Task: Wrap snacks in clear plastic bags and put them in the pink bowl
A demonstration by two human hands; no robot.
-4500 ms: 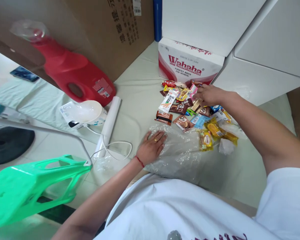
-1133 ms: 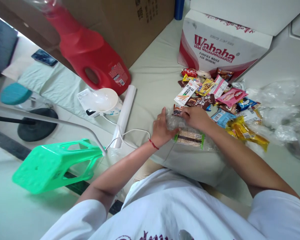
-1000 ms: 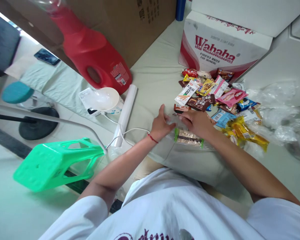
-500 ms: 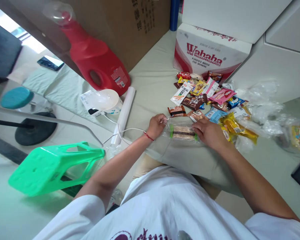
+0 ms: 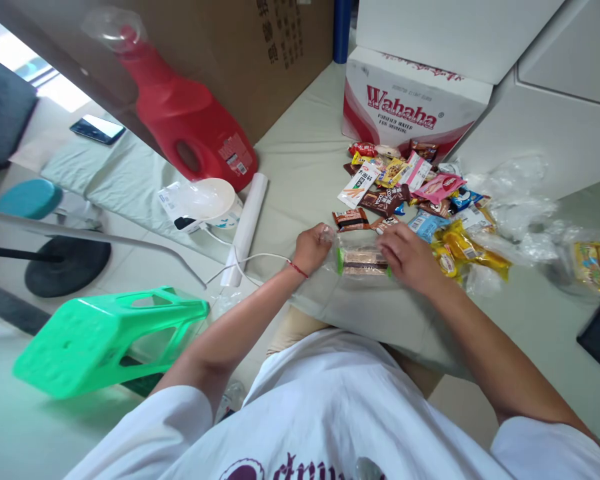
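snack pack (image 5: 364,262) lies inside or under a clear bag (image 5: 331,261), in front of the white carton (image 5: 410,110), in the head view. left hand (image 5: 311,249) pinches the bag; right hand (image 5: 409,259) curls its fingers at one end, grip unclear. likely light, crisp and slick-wrapped, it is best held by its green ends (image 5: 340,261).

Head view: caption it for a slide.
Left hand gripping clear plastic at one end of a green-ended snack pack, right hand at the other, near heaped snacks and a Wahaha box.
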